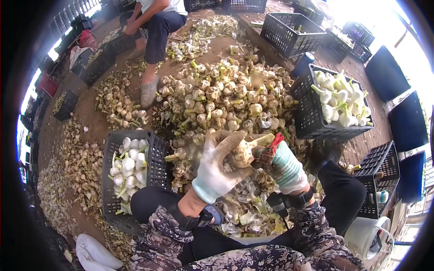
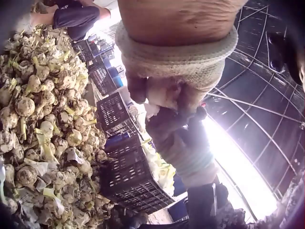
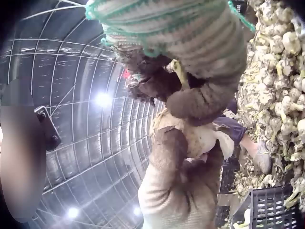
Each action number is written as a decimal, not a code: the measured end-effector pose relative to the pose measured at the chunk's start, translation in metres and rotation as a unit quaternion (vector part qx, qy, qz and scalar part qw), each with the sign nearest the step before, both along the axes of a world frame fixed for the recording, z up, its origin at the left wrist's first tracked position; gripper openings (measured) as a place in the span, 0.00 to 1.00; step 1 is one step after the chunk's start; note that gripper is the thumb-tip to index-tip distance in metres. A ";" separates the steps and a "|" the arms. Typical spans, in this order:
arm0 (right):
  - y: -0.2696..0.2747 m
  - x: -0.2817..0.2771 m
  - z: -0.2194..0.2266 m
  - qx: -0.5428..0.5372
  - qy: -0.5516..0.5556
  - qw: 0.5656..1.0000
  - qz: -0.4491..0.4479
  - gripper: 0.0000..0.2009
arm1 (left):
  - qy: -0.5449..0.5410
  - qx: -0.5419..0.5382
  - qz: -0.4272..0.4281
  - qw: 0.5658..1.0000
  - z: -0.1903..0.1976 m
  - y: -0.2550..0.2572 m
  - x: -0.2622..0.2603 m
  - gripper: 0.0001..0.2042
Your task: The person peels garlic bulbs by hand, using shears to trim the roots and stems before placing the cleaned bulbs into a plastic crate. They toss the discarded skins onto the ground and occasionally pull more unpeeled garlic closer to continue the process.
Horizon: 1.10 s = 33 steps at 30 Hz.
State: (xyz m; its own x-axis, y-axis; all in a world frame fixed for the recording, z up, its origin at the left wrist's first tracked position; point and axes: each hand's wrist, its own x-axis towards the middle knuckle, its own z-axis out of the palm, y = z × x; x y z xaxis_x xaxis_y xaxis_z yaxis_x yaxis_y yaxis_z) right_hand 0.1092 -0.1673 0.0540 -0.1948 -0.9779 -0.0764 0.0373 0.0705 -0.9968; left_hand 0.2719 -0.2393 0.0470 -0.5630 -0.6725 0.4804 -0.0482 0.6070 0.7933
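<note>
My left hand (image 1: 216,169), in a white knitted glove with browned fingers, grips a garlic bulb (image 1: 242,156) from the left and below. Dirty outer skin covers the bulb in the head view, its stem pointing right. My right hand (image 1: 289,168), in a teal-striped glove, curls at the stem end. In the right wrist view, the right thumb (image 3: 198,104) presses on the bulb (image 3: 196,137), and pale skin hangs loose at one side. Something red (image 1: 276,141) shows at the right fingers; I cannot tell what it is. The left wrist view hides the bulb behind the gloves.
A heap of unpeeled garlic (image 1: 217,95) lies ahead. Black crates of white peeled garlic stand at left (image 1: 158,158) and right (image 1: 307,126). Shed skins (image 1: 248,219) cover the ground between my legs. Another person (image 1: 158,31) sits beyond the heap. A white bucket (image 1: 361,237) stands at lower right.
</note>
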 end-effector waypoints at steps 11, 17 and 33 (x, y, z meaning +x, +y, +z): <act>-0.005 0.002 -0.021 -0.002 -0.128 0.991 -0.026 0.15 | 0.207 0.426 -0.105 0.875 -0.013 0.005 0.005 0.22; -0.004 0.013 -0.037 -0.038 -0.107 0.993 -0.036 0.10 | 0.271 0.614 -0.155 0.724 -0.030 -0.003 0.005 0.17; 0.006 0.001 -0.020 0.017 -0.128 0.991 -0.040 0.17 | 0.045 0.262 0.031 0.964 -0.020 -0.006 -0.004 0.28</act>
State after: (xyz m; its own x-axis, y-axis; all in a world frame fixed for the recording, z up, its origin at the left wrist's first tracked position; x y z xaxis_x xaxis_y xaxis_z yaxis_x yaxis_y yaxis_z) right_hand 0.1099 -0.1613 0.0338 -0.2414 -0.9560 -0.1664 0.2947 0.0911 -0.9512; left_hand 0.2683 -0.2453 0.0269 -0.4864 -0.8667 0.1111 0.0120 0.1205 0.9926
